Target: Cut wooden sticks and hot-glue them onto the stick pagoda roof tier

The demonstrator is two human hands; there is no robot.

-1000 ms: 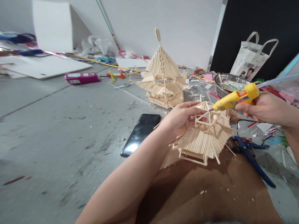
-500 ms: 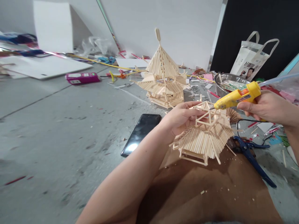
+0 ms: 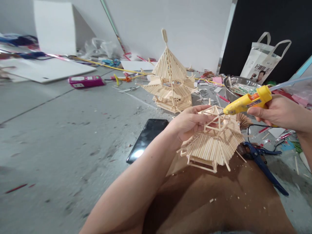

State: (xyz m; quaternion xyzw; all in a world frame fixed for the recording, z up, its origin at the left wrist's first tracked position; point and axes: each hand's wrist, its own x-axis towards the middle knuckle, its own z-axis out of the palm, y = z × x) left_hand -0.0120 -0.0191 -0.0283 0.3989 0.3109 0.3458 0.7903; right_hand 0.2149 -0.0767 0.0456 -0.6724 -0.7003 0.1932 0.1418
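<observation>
My left hand (image 3: 192, 122) grips the upper frame of a small pavilion model (image 3: 209, 148) built from thin wooden sticks, its fingers partly hidden behind the sticks. The model has a sloping stick roof and an open frame on top. My right hand (image 3: 282, 110) is wrapped round a yellow hot glue gun (image 3: 248, 102), whose nozzle is at a joint of that top frame; whether it touches I cannot tell. A clear glue stick (image 3: 290, 83) sticks out of the gun's back. Behind stands a taller stick pagoda (image 3: 170, 65) with a pointed roof.
A black phone (image 3: 147, 139) lies on the grey floor left of the model. Blue-handled cutters (image 3: 265, 169) rest at the right. Farther back are a metal bowl (image 3: 229, 87) of sticks, a white bag (image 3: 260, 61) and a magenta device (image 3: 86, 82). Brown cloth (image 3: 219, 208) with crumbs lies below.
Almost nothing differs. Both hands, the glue gun and the pavilion model keep nearly the same places, with the nozzle still at the top frame.
</observation>
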